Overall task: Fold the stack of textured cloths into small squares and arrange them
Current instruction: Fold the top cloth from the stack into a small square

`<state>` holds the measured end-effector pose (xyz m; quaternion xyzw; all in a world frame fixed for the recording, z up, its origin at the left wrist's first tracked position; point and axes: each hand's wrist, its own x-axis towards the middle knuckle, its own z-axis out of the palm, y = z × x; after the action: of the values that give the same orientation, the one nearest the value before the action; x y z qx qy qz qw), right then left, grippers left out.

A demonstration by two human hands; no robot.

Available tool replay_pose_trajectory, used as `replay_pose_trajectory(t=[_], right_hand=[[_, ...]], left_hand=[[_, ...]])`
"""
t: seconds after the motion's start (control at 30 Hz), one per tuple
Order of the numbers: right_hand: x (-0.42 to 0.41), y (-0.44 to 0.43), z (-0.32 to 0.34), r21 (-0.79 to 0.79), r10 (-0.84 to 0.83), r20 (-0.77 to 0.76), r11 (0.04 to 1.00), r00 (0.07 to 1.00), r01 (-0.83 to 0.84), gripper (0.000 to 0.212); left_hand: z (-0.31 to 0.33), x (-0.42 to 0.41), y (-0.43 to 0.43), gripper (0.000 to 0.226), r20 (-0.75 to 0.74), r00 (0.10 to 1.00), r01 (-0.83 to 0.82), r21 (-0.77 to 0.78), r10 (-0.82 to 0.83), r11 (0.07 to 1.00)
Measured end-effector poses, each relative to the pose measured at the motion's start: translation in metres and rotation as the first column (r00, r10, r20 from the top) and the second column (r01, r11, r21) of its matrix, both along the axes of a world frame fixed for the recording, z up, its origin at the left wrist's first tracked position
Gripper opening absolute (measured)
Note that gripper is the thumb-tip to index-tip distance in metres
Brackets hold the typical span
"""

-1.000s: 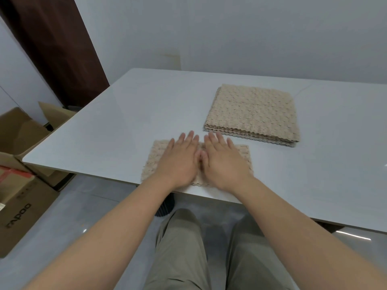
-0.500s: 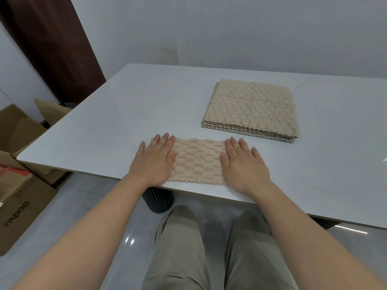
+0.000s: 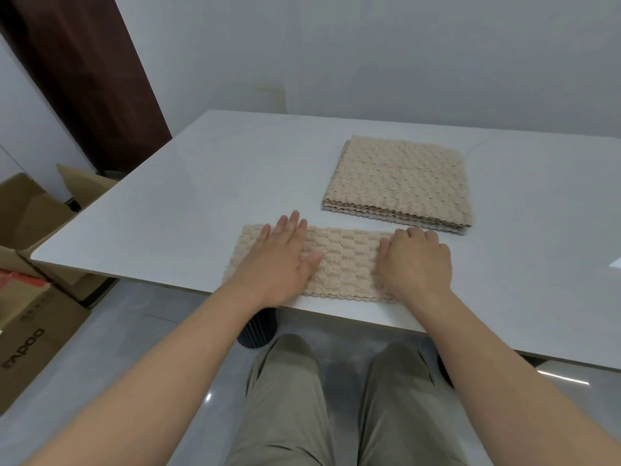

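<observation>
A beige textured cloth [image 3: 346,260], folded into a long strip, lies along the near edge of the white table [image 3: 201,196]. My left hand [image 3: 279,260] rests flat on its left part with the fingers straight. My right hand [image 3: 415,264] covers the strip's right end, and its fingers curl round that end. Behind the strip and a little to the right sits the stack of beige textured cloths [image 3: 400,179], squared up and several layers thick. Neither hand touches the stack.
Open cardboard boxes [image 3: 30,297] stand on the floor to the left of the table. A black ribbed table leg [image 3: 257,331] shows under the near edge, above my knees. A dark wooden door is at the far left, and a grey wall runs behind the table.
My hands went from side by side at the middle of the strip out towards its ends. The right hand's fingers then curled at the right end, while the left stayed flat.
</observation>
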<state>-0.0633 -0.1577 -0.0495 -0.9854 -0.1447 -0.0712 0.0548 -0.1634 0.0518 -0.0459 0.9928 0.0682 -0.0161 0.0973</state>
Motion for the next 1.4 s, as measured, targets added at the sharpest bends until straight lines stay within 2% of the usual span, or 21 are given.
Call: replay_pose_trajectory(t=[0.07, 0.2, 0.37, 0.47, 0.6, 0.7, 0.87, 1.13, 1.27, 1.4], right_hand=[[-0.004, 0.0, 0.004, -0.065, -0.053, -0.012, 0.997, 0.999, 0.052, 0.049], [-0.005, 0.004, 0.004, -0.119, -0.157, -0.103, 0.982, 0.982, 0.145, 0.063], [-0.001, 0.013, 0.009, -0.098, -0.132, -0.25, 0.989, 0.959, 0.11, 0.066], [0.002, 0.014, 0.014, 0.007, -0.082, -0.306, 0.996, 0.948, 0.088, 0.055], [0.005, 0.011, 0.024, 0.249, -0.011, -0.369, 0.962, 0.93, 0.11, 0.047], [0.004, 0.01, 0.035, 0.394, 0.057, -0.357, 0.914, 0.932, 0.095, 0.049], [-0.001, 0.009, 0.053, 0.455, 0.104, -0.326, 0.888, 0.939, 0.059, 0.039], [-0.005, 0.002, 0.074, 0.47, 0.119, -0.263, 0.882, 0.957, 0.02, 0.04], [-0.006, 0.001, 0.077, 0.475, 0.154, -0.257, 0.88, 0.954, -0.014, 0.032], [-0.003, -0.005, 0.073, 0.455, 0.13, -0.289, 0.89, 0.948, 0.017, 0.042]], left_hand=[[0.0, 0.005, -0.01, 0.086, -0.041, 0.998, 0.041, 0.018, -0.04, 0.999], [-0.005, 0.015, -0.021, 0.095, -0.056, 0.997, 0.054, -0.014, -0.055, 0.998], [-0.021, 0.015, -0.025, 0.104, -0.059, 0.998, 0.042, 0.048, -0.039, 0.998], [-0.02, 0.016, -0.024, 0.108, -0.078, 0.996, 0.046, 0.041, -0.042, 0.998], [-0.018, 0.016, -0.025, 0.123, -0.123, 0.991, 0.068, 0.058, -0.061, 0.996], [-0.014, 0.017, -0.026, 0.133, -0.173, 0.981, 0.094, 0.046, -0.085, 0.995], [-0.014, 0.021, -0.04, 0.141, -0.195, 0.975, 0.119, 0.066, -0.104, 0.991], [-0.018, 0.032, -0.09, 0.143, -0.171, 0.983, 0.074, 0.015, -0.071, 0.997], [-0.021, 0.04, -0.116, 0.141, -0.145, 0.988, 0.055, -0.014, -0.057, 0.998], [-0.019, 0.044, -0.115, 0.145, -0.187, 0.979, 0.077, -0.048, -0.084, 0.996]])
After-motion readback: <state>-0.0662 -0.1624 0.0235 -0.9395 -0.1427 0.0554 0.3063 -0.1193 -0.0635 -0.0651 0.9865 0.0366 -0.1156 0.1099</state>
